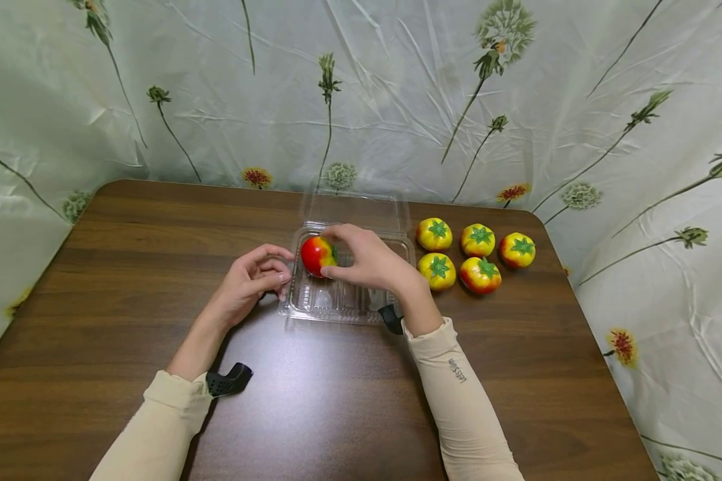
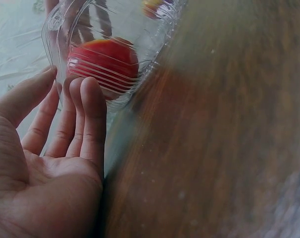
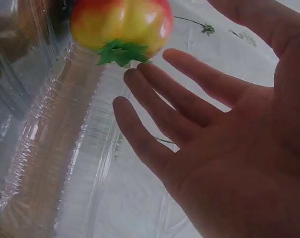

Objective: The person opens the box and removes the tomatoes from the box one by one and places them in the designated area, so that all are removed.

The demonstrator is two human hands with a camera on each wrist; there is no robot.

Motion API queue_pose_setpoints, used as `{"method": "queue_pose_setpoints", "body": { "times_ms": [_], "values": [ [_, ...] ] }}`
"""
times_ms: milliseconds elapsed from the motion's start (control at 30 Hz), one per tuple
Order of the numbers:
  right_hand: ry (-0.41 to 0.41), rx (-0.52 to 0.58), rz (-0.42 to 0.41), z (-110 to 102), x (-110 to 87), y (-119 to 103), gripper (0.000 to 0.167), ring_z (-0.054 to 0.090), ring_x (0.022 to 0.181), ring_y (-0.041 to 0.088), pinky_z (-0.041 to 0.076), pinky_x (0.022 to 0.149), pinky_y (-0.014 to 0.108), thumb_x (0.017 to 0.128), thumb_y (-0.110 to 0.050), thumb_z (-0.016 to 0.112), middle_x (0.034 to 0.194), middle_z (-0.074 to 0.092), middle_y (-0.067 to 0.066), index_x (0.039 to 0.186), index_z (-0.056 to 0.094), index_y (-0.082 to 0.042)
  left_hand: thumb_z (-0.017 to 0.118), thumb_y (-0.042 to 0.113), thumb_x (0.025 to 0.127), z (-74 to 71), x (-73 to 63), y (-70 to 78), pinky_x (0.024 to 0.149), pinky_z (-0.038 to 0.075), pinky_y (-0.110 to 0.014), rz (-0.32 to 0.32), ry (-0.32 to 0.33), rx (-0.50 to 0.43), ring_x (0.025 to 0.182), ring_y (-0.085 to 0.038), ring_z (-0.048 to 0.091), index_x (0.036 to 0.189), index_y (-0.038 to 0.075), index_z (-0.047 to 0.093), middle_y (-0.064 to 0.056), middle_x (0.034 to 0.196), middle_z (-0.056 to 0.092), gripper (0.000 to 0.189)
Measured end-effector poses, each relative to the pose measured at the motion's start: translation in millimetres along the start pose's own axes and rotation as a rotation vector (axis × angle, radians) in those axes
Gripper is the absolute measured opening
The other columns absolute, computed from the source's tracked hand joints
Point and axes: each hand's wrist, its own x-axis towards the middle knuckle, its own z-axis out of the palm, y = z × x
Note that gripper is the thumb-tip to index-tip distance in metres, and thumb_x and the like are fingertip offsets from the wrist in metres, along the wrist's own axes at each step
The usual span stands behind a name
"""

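A red-and-yellow tomato with a green leafy top sits at the left end of a clear plastic container. My right hand arches over it from the right. In the right wrist view the fingers are extended, their tips close to the green leaf, and the thumb stands apart from the tomato. My left hand pinches the container's left edge between thumb and fingers. Through the clear wall, the left wrist view shows the tomato just beyond the fingertips.
The container's clear lid lies open toward the back curtain. Several more tomatoes stand in two rows to the right, among them one yellow tomato near the container. Brown wooden table extends in front and left.
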Motion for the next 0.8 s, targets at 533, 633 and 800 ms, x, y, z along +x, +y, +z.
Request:
{"method": "queue_pose_setpoints", "body": {
  "times_ms": [533, 633, 800],
  "values": [
    [-0.019, -0.033, 0.002, 2.6, 0.8, -3.6, 0.053, 0.061, 0.123, 0.026, 0.05, 0.11, 0.039, 0.091, -0.025, 0.084, 0.132, 0.062, 0.009, 0.136, 0.064, -0.006, 0.053, -0.016, 0.1, 1.2, 0.2, -1.0, 0.062, 0.06, -0.027, 0.019, -0.004, -0.002, 0.071, -0.017, 0.066, 0.128, -0.003, 0.059, -0.007, 0.093, 0.073, 0.031],
    [-0.029, -0.01, 0.0, 3.6, 1.3, -4.6, 0.054, 0.061, 0.128, 0.026, 0.048, 0.114, 0.039, 0.091, -0.024, 0.084, 0.135, 0.064, 0.009, 0.135, 0.062, -0.005, 0.053, -0.015, 0.101, 2.2, 0.2, 0.9, 0.064, 0.061, -0.027, 0.003, 0.004, 0.0, 0.071, -0.017, 0.066, 0.128, -0.001, 0.059, -0.007, 0.093, 0.073, 0.031],
    [-0.068, 0.018, 0.019, 7.7, 3.2, -7.2, 0.053, 0.062, 0.13, 0.024, 0.048, 0.114, 0.037, 0.092, -0.025, 0.083, 0.136, 0.067, 0.008, 0.135, 0.057, -0.008, 0.053, -0.016, 0.101, 2.5, 0.3, 1.9, 0.064, 0.061, -0.026, -0.009, 0.01, -0.014, 0.07, -0.018, 0.066, 0.128, 0.001, 0.059, -0.007, 0.093, 0.073, 0.033]
  ]
}}
